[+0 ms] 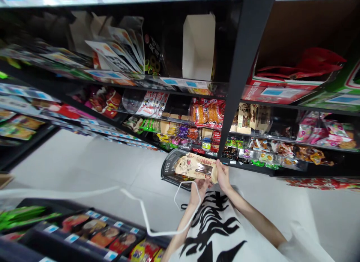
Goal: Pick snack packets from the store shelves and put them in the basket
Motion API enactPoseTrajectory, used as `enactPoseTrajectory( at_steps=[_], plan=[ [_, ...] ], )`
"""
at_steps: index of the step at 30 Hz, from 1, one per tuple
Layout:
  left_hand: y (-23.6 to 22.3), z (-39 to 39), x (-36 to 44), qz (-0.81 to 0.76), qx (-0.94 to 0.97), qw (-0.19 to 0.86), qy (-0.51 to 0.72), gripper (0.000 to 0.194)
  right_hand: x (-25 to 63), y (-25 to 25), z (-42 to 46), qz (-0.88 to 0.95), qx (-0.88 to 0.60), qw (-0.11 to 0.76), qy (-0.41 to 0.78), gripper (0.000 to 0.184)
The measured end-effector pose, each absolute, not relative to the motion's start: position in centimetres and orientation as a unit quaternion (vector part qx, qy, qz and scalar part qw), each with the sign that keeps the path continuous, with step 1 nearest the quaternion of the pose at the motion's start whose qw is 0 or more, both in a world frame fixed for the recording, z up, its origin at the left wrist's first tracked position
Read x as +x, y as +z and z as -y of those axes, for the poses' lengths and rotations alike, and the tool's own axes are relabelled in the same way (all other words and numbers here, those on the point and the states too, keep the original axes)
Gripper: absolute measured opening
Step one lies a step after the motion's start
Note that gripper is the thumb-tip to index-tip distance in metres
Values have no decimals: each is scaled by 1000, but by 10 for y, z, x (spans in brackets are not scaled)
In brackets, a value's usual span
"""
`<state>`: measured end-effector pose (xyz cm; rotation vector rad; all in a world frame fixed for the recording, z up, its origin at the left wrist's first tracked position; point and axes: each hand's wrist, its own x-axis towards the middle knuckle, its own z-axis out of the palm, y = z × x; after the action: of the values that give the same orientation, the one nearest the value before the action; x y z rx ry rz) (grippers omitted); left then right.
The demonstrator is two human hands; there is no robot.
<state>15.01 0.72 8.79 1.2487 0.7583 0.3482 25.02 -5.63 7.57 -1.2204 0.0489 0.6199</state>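
Note:
A long beige snack bag (194, 166) with printed drawings, dark lettering and a small window is held in front of me by both hands. My right hand (222, 175) grips its right end, thumb on top. From below, my left hand (200, 190) is closed round its lower edge; part of its fingers lies hidden behind the bag. Beneath the bag is a dark grey shopping basket (168, 168) with a perforated side, and some colourful packets show in it. The bag covers much of the basket's inside.
Shelves of packaged snacks (209, 112) rise ahead, parted by a dark upright post (239, 59). An open white box (198, 48) stands on an upper shelf. A white cable (143, 213) runs across the view. At lower left is another snack rack (92, 232); grey floor (112, 160) lies between.

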Motion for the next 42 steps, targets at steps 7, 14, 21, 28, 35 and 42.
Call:
enactPoseTrajectory(
  at_steps=[7,14,21,28,35,42],
  plan=[
    [92,-7,151,-354,568,726,158,46,250,80,57,-1,-576,766,285,58],
    [92,-5,151,-360,559,729,165,51,250,79,57,1,-573,768,288,57],
    [93,-3,151,-355,559,731,167,49,250,72,59,-3,-573,763,298,57],
    [89,-2,149,-354,566,726,167,47,250,71,61,5,-569,769,292,55],
    [86,0,147,-356,567,723,170,49,249,69,62,9,-566,772,289,54],
    [86,0,147,-351,571,723,168,48,249,72,62,8,-568,771,287,57]
  ],
)
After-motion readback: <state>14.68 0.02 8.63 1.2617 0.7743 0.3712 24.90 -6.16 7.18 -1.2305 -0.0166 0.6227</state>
